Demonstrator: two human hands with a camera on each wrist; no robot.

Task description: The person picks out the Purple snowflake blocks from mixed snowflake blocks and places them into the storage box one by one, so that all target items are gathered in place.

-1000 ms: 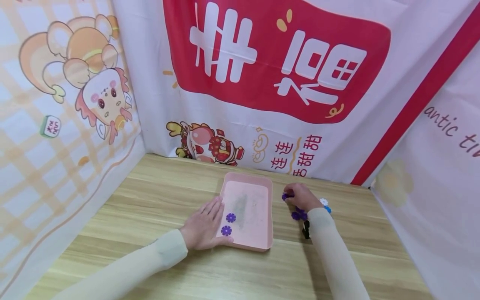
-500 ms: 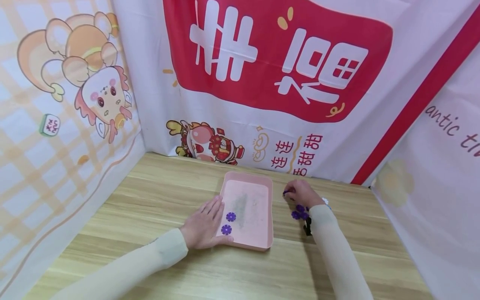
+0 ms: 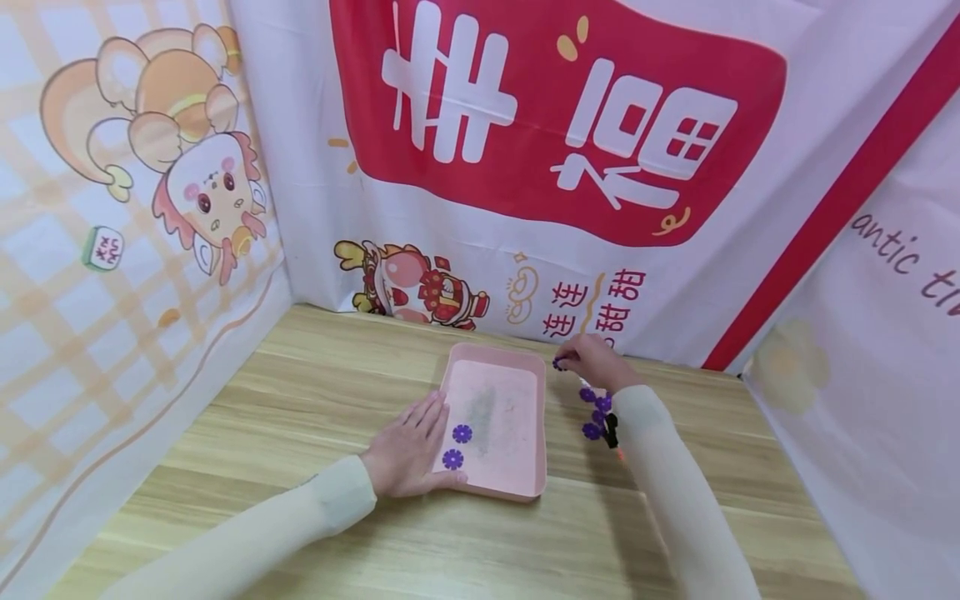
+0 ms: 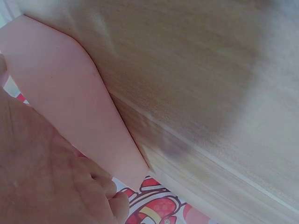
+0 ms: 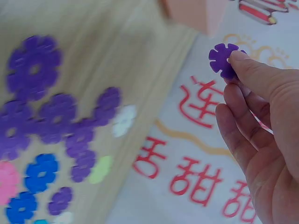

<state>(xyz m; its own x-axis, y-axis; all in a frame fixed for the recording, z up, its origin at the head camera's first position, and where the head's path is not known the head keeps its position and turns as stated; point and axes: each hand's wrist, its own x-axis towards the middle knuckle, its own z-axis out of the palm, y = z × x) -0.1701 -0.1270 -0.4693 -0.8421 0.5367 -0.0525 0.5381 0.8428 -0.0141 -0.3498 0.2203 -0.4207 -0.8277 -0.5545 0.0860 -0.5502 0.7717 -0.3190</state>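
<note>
Between thumb and fingertips, my right hand [image 3: 597,362] pinches a purple snowflake disc [image 5: 224,60], raised off the table to the right of the pink tray [image 3: 542,433]. My left hand [image 3: 408,446] rests along the tray's left side with its fingers straight and the thumb by the near edge. Inside the tray, close to that hand, lie two purple discs [image 3: 462,433]. More purple discs [image 3: 597,414] are on the table below the right hand, partly hidden by the forearm. The left wrist view shows the tray's outer wall [image 4: 74,93] beside the palm.
In the right wrist view, blue discs [image 5: 41,172], a pink disc [image 5: 7,182], a green one [image 5: 101,169] and a white one [image 5: 124,120] lie among the purple ones. A black piece [image 3: 611,431] sits by the right forearm. Printed cloth [image 3: 420,200] hangs behind the wooden table [image 3: 315,375].
My right hand has moved away from me and slightly left with the purple disc, uncovering more purple discs on the table. The left hand and tray have stayed in place.
</note>
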